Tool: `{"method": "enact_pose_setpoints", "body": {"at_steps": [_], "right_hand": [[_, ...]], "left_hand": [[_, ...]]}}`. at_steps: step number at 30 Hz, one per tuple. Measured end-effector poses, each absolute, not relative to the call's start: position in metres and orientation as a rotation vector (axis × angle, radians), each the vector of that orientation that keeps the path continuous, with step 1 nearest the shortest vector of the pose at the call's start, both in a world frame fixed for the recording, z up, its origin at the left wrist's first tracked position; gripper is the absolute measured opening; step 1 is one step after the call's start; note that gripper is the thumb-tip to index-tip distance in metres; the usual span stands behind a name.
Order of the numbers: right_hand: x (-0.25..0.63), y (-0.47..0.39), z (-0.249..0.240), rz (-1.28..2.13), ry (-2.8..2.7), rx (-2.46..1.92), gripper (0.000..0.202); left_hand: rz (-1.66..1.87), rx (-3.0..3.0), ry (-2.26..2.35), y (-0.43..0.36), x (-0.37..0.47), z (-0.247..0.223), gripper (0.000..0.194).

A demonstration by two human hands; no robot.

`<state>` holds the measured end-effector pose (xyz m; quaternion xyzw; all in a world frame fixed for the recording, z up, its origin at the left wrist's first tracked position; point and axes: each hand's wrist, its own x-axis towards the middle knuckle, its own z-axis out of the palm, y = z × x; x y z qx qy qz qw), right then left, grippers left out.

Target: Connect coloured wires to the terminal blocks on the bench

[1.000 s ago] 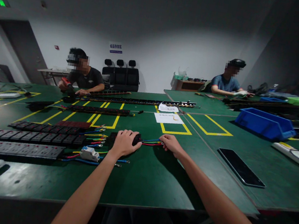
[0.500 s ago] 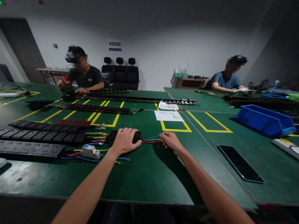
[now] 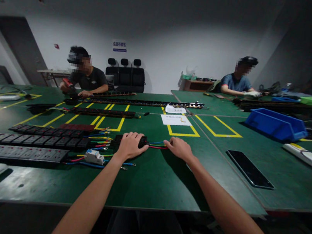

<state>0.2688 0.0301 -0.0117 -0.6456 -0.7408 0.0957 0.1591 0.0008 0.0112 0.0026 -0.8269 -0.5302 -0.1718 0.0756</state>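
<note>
My left hand (image 3: pixel 131 146) lies over a black box-like piece (image 3: pixel 143 141), thumb along its near right side; most of the piece is hidden under the palm. Blue, green and red wires (image 3: pixel 157 146) run out of its right end. My right hand (image 3: pixel 179 148) pinches these wires toward their far ends, which its fingers cover. Just left of my left hand, several black power strips (image 3: pixel 32 140) lie side by side, with coloured leads ending in metal lugs. A white circuit breaker (image 3: pixel 94 157) sits on the leads of the nearest one.
Right of my hands lies a phone (image 3: pixel 249 169), with a blue bin (image 3: pixel 274 125) behind it. Paper labels (image 3: pixel 176 120) and long black strips (image 3: pixel 103 113) are farther back. One co-worker (image 3: pixel 87 77) faces me at left, another (image 3: pixel 237 82) at far right.
My right hand has shifted slightly left along the wires, and its fingers now cover the wire ends. My left hand stays on the black piece. The view has tilted very slightly.
</note>
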Motion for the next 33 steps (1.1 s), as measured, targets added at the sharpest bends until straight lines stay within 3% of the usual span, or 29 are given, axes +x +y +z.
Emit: {"method": "enact_pose_setpoints", "body": {"at_steps": [15, 25, 33], "right_hand": [[0.260, 0.026, -0.013, 0.248, -2.130, -1.280, 0.033], [0.268, 0.024, -0.001, 0.155, -1.989, -1.952, 0.047], [0.264, 0.024, -0.003, 0.346, -2.096, -1.967, 0.064]], "left_hand": [[-0.509, -2.460, -1.584, 0.012, 0.002, 0.001, 0.057], [-0.514, -2.487, -1.596, 0.012, 0.001, 0.001, 0.059], [-0.507, -2.491, -1.605, 0.012, 0.002, 0.002, 0.059]]}}
